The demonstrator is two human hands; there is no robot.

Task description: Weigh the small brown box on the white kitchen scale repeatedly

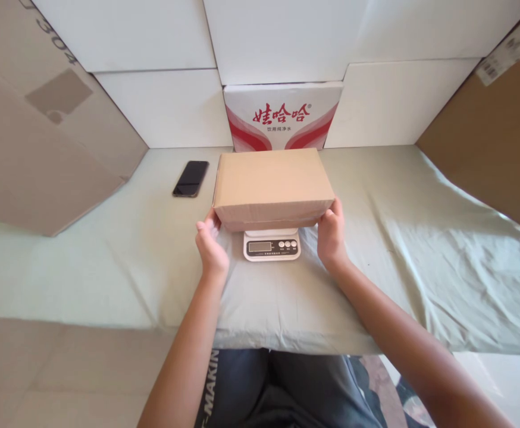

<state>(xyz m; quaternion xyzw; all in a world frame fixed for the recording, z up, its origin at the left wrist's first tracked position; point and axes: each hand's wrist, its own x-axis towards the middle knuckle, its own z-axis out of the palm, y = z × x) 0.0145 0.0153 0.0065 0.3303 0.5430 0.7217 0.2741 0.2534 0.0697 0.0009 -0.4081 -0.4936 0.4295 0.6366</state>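
Matt cardboard is noted on the carton (274, 178), smooth plastic on the scale (272, 257), glossy glass on the phone (191, 178), and matt, wrinkled fabric on the sheet (85, 273).

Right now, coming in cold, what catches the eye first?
The plain brown box in the center, held at its near corners by the left hand and right hand, with a white digital scale jutting out below its near side. Behind it, a white carton with red lettering; to its left, a dark phone lies on the cloth.
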